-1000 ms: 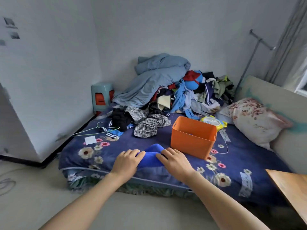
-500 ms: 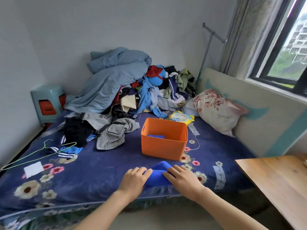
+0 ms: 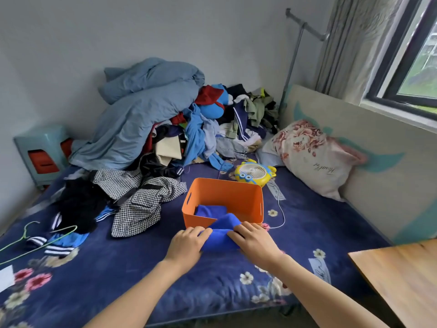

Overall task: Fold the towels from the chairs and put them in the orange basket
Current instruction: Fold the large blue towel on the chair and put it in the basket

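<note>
A folded blue towel (image 3: pixel 221 235) is held between both hands, its far end rising against the near wall of the orange basket (image 3: pixel 246 197). My left hand (image 3: pixel 188 245) grips the towel's left side and my right hand (image 3: pixel 254 243) grips its right side. The basket stands on the dark blue flowered bed (image 3: pixel 142 268), and another blue towel (image 3: pixel 209 210) lies folded inside it at the left.
A big heap of clothes and a blue-grey quilt (image 3: pixel 142 119) fills the back of the bed. A checked garment (image 3: pixel 142 200) lies left of the basket, a yellow fan (image 3: pixel 255 172) with its cord behind it, a flowered pillow (image 3: pixel 312 157) right. A wooden table corner (image 3: pixel 402 280) juts in at the right.
The view has swung right and closer to the bed. Both hands have lifted the towel up from the mattress toward the basket's near wall.
</note>
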Action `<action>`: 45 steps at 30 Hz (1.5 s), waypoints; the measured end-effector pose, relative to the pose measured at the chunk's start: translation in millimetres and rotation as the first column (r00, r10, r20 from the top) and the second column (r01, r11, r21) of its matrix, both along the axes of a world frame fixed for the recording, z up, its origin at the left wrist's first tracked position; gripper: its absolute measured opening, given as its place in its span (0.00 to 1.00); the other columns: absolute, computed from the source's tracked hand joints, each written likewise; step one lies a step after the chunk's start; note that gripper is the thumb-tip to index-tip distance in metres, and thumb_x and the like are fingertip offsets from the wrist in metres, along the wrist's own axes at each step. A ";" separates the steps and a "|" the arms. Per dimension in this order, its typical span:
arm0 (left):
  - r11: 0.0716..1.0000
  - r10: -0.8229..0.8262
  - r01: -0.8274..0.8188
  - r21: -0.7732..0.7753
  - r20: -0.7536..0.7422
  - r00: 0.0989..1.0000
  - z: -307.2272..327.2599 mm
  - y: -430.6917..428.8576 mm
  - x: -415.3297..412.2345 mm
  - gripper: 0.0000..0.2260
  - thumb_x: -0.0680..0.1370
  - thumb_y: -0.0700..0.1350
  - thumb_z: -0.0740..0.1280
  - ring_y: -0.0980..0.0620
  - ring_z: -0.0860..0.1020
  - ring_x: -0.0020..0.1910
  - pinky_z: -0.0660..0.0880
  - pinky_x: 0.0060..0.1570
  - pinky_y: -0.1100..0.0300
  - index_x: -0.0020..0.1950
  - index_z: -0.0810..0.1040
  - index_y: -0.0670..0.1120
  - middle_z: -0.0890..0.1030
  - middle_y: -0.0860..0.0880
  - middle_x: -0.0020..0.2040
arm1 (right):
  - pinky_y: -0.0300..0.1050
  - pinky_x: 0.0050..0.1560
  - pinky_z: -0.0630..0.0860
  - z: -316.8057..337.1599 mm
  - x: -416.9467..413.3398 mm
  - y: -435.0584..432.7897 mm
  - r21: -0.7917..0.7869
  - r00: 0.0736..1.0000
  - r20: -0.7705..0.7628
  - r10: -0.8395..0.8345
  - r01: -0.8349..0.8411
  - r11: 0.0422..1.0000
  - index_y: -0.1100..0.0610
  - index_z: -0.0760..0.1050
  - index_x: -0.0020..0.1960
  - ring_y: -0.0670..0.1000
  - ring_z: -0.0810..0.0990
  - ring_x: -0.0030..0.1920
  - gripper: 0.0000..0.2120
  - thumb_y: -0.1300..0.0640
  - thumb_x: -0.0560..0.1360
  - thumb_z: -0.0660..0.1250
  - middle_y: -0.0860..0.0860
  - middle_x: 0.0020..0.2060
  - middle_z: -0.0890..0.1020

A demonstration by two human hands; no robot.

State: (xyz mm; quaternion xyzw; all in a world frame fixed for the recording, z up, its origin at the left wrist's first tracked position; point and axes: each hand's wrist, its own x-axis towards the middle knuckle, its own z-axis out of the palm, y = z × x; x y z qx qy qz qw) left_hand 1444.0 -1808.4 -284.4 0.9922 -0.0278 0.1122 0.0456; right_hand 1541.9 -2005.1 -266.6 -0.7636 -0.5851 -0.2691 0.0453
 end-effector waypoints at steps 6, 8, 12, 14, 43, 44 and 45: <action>0.999 -0.041 0.038 -0.036 -0.092 0.995 -33.5 13.7 50.8 0.39 0.44 0.45 0.79 0.57 0.77 0.28 0.70 0.24 0.68 0.52 0.68 0.53 0.80 0.59 0.36 | 0.37 0.28 0.71 -37.5 49.6 9.9 -0.042 0.998 -0.064 -0.006 0.004 0.999 0.53 0.69 0.50 0.50 0.76 0.31 0.23 0.59 0.56 0.68 0.47 0.35 0.79; 0.996 -0.076 0.071 -0.045 -0.104 0.992 -40.5 24.5 73.7 0.38 0.44 0.45 0.79 0.57 0.78 0.29 0.71 0.25 0.69 0.52 0.70 0.53 0.80 0.58 0.37 | 0.39 0.30 0.71 -47.5 69.0 18.8 -0.027 0.998 -0.049 -0.043 0.041 0.999 0.53 0.68 0.50 0.49 0.76 0.33 0.18 0.58 0.60 0.61 0.47 0.35 0.79; 0.988 -0.145 0.142 -0.056 -0.059 0.988 -44.5 46.8 133.3 0.37 0.43 0.42 0.78 0.55 0.78 0.28 0.72 0.25 0.68 0.51 0.73 0.51 0.81 0.56 0.37 | 0.38 0.28 0.70 -49.9 118.4 36.2 -0.057 0.995 -0.040 -0.092 0.089 0.994 0.52 0.68 0.51 0.49 0.75 0.32 0.19 0.59 0.60 0.62 0.46 0.36 0.80; 0.985 -0.165 0.162 -0.064 -0.035 0.986 -44.3 60.0 166.5 0.39 0.44 0.40 0.77 0.53 0.78 0.29 0.72 0.25 0.68 0.52 0.69 0.51 0.81 0.55 0.37 | 0.37 0.28 0.70 -43.9 146.1 48.4 -0.053 0.991 -0.033 -0.129 0.127 0.990 0.52 0.68 0.51 0.49 0.76 0.32 0.17 0.59 0.63 0.58 0.46 0.36 0.80; 0.994 0.069 0.043 0.103 -0.874 0.481 -222.5 181.3 327.0 0.31 0.77 0.41 0.60 0.39 0.50 0.75 0.55 0.70 0.46 0.77 0.49 0.48 0.50 0.37 0.76 | 0.37 0.34 0.78 -275.1 298.5 192.7 -0.756 0.627 -0.530 -0.571 -0.044 0.653 0.42 0.82 0.44 0.46 0.84 0.43 0.26 0.30 0.51 0.71 0.47 0.44 0.85; 0.995 0.080 0.016 0.096 -0.902 0.425 -230.9 178.9 323.5 0.31 0.78 0.42 0.58 0.39 0.48 0.76 0.53 0.71 0.46 0.77 0.47 0.48 0.46 0.38 0.77 | 0.39 0.33 0.78 -283.9 294.7 194.4 -0.768 0.608 -0.536 -0.586 -0.063 0.637 0.42 0.83 0.40 0.47 0.84 0.43 0.27 0.29 0.46 0.73 0.47 0.44 0.85; 0.996 0.087 -0.008 0.092 -0.911 0.403 -239.1 175.7 321.7 0.30 0.78 0.43 0.58 0.39 0.47 0.75 0.53 0.71 0.46 0.77 0.46 0.48 0.45 0.38 0.77 | 0.41 0.34 0.79 -284.3 292.0 198.0 -0.768 0.608 -0.538 -0.584 -0.068 0.636 0.44 0.84 0.39 0.48 0.84 0.45 0.28 0.29 0.45 0.75 0.49 0.45 0.85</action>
